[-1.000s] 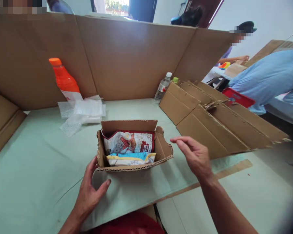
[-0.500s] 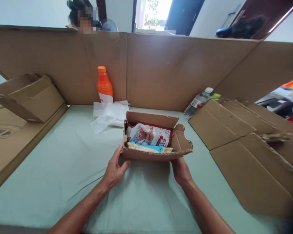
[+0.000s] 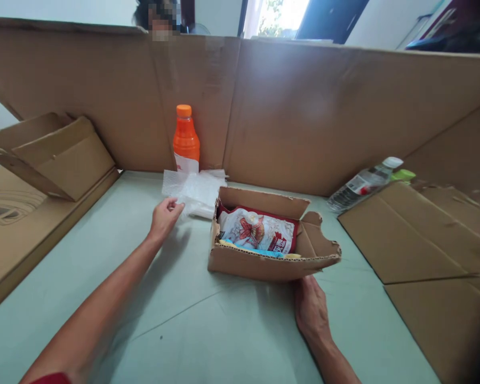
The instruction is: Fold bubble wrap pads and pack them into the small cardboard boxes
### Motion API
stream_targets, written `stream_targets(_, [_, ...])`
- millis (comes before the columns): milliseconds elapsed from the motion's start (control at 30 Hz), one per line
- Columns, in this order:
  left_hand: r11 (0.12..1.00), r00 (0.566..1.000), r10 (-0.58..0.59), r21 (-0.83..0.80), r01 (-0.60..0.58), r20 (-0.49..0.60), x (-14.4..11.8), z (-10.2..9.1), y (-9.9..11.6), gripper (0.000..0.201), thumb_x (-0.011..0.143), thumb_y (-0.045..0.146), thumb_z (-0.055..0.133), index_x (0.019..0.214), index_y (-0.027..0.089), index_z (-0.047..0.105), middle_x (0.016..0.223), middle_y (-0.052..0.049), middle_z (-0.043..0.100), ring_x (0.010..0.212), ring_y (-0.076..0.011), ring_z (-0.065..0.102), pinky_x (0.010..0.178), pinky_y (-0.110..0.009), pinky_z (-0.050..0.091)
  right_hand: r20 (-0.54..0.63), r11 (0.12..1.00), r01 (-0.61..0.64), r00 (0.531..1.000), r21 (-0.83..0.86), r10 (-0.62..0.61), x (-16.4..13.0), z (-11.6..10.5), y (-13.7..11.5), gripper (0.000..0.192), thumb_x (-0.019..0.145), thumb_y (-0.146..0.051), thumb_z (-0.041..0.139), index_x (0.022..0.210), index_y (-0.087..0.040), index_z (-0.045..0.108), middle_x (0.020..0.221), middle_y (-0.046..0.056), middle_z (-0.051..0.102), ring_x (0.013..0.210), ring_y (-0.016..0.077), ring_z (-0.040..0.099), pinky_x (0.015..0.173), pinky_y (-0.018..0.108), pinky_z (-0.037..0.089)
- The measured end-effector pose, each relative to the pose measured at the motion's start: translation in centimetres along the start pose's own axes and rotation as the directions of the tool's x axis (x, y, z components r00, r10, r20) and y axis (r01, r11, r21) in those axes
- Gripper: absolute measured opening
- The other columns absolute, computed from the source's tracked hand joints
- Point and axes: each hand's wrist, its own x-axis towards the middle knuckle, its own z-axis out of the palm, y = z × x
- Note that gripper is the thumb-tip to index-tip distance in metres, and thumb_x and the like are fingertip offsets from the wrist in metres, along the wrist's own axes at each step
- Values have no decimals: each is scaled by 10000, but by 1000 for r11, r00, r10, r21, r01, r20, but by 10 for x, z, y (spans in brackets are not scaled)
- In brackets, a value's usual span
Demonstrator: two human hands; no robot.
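The left hand [image 3: 165, 214] pinched the edge of the bubble wrap [image 3: 194, 191] in front of the orange bottle [image 3: 186, 140]. The right hand [image 3: 310, 309] gripped the near wall of the open cardboard box [image 3: 264, 264]; the writing on the red-and-white snack bag [image 3: 258, 232] inside was unreadable.

My two bare forearms, no watch or rings showing, left hand [image 3: 165, 214], right hand [image 3: 310, 309], a sliver of red sleeve [image 3: 50, 379] at the frame's lower left
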Motion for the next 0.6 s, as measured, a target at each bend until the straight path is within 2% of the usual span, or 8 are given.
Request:
stream_targets(67, [1000, 998, -8, -14, 8, -62, 31, 16, 4, 405, 634, 441, 701, 901, 137, 692, 757, -19, 650, 699, -183, 622, 664, -300, 505, -25, 1000, -18, 1000, -21, 18, 2, -1, 1, 557, 839, -618, 673, 1220, -215, 723, 1257, 67, 729, 1252, 277, 607, 1153, 427, 412])
stream_targets(133, [999, 996, 10, -44, -14, -93, 49, 30, 12, 256, 618, 383, 705, 731, 158, 656, 643, 16, 590, 637, -162, 583, 631, -279, 480, -25, 999, -12, 1000, -32, 12, 4, -2, 2, 586, 831, -629, 671, 1234, -206, 716, 1253, 79, 731, 1244, 285, 617, 1151, 436, 416])
stream_targets(200, [993, 991, 60, -91, -71, -120, 54, 35, 26, 162, 641, 325, 670, 652, 173, 615, 594, 31, 555, 608, -144, 557, 620, -265, 466, -16, 999, 5, 1000, -45, -6, 4, -2, 4, 598, 838, -631, 658, 1244, -196, 710, 1241, 87, 736, 1230, 292, 628, 1135, 449, 434])
stream_targets(267, [977, 978, 133, -144, -157, -162, 47, 28, 46, 117, 692, 295, 627, 691, 179, 617, 633, 28, 579, 626, -131, 559, 636, -254, 472, -3, 998, 24, 1000, -61, -24, 5, -3, 6, 586, 854, -623, 643, 1250, -196, 707, 1243, 84, 735, 1228, 289, 628, 1128, 450, 440])
stream_targets(367, [924, 933, 274, -205, -322, -232, 14, -6, 78, 127, 775, 302, 616, 837, 193, 638, 809, 6, 670, 751, -126, 618, 733, -249, 512, 17, 996, 58, 998, -73, -57, 6, -3, 8, 554, 875, -609, 628, 1253, -211, 706, 1277, 69, 719, 1230, 275, 622, 1131, 436, 433])
stream_targets(433, [851, 869, 432, -210, -481, -240, -21, -37, 91, 127, 824, 305, 644, 904, 206, 640, 946, -19, 720, 881, -143, 669, 828, -270, 533, 35, 991, 89, 996, -95, -86, 8, -3, 8, 553, 877, -609, 622, 1241, -202, 709, 1251, 74, 729, 1197, 278, 636, 1101, 438, 457])
stream_targets(500, [778, 797, 587, -173, -604, -141, -64, -69, 92, 87, 876, 263, 646, 952, 221, 634, 1072, -43, 745, 1022, -175, 693, 915, -313, 540, 50, 984, 129, 991, -127, -123, 10, -3, 8, 555, 875, -614, 615, 1211, -185, 719, 1172, 80, 754, 1135, 282, 657, 1038, 438, 499])
stream_targets(600, [744, 725, 666, -87, -662, 175, -128, -102, 68, 98, 939, 162, 565, 990, 236, 603, 1215, -66, 737, 1257, -216, 625, 1085, -414, 474, 78, 970, 190, 981, -153, -180, 11, -3, 8, 523, 879, -611, 603, 1143, -179, 734, 1063, 73, 770, 1029, 263, 675, 946, 412, 534])
